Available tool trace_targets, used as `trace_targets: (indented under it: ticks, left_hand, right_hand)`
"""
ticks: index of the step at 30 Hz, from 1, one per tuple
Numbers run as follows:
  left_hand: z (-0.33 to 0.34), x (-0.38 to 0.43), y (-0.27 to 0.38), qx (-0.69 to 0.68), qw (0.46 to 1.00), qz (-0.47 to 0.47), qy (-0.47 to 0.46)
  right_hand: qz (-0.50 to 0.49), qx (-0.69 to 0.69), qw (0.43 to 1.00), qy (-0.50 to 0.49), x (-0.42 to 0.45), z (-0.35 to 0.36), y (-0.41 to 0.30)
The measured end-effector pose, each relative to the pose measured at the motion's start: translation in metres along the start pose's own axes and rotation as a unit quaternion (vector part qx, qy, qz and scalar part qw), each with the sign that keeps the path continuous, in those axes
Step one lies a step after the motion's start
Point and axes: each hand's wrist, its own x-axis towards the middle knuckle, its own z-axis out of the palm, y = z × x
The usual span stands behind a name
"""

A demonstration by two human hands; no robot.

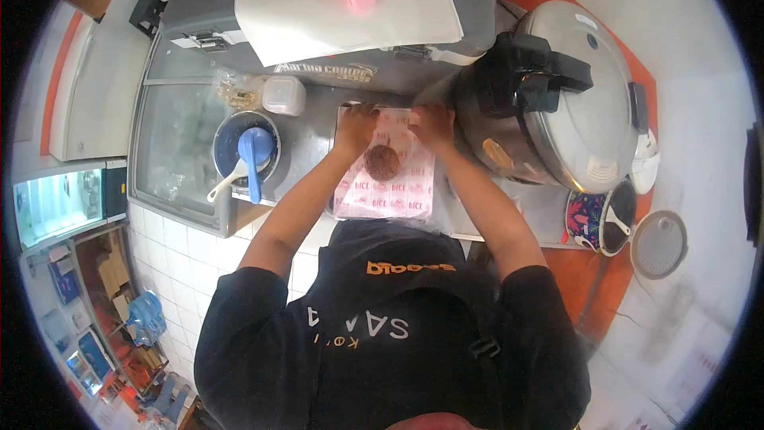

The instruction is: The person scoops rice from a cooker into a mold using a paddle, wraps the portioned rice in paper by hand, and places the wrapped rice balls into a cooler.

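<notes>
A sheet of pink-and-white printed food wrapping paper (391, 194) lies on the counter right before me. On it, a little above its middle, rests a round brown mound of food (382, 162); I cannot tell what food it is. My left hand (357, 126) grips the paper at its far left corner, fingers curled over the edge. At the far right corner my right hand (434, 125) holds the paper in the same way. The fingertips of both hands are partly hidden. The mound sits between my forearms, touched by neither hand.
To the left stand a pot (222, 131) with a blue ladle (252, 161) and a lidded plastic container (284, 95). A large rice warmer (573, 101) stands close on the right, near a patterned pot (585, 215). A grey cooler box (382, 65) borders the far side.
</notes>
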Motion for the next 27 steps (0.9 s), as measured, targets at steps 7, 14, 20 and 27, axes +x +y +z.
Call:
trace_targets:
  ticks: [7,14,20,27]
  left_hand:
    - [0.022,-0.031,-0.008,0.107,0.992,0.008,0.069]
    - [0.003,-0.028,0.001,-0.02,0.998,-0.015,0.054]
    - [-0.007,-0.045,0.002,-0.033,0.99,0.031,0.132]
    - [-0.045,0.002,0.022,-0.096,0.979,0.067,0.169]
  right_hand:
    - [0.031,-0.07,0.988,0.135,-0.034,0.018,-0.018]
    - [0.066,-0.049,0.98,0.179,-0.037,0.029,-0.016]
    - [-0.017,0.04,0.992,0.123,-0.03,0.008,-0.029]
    - [-0.094,0.04,0.995,0.017,-0.01,0.0,-0.001]
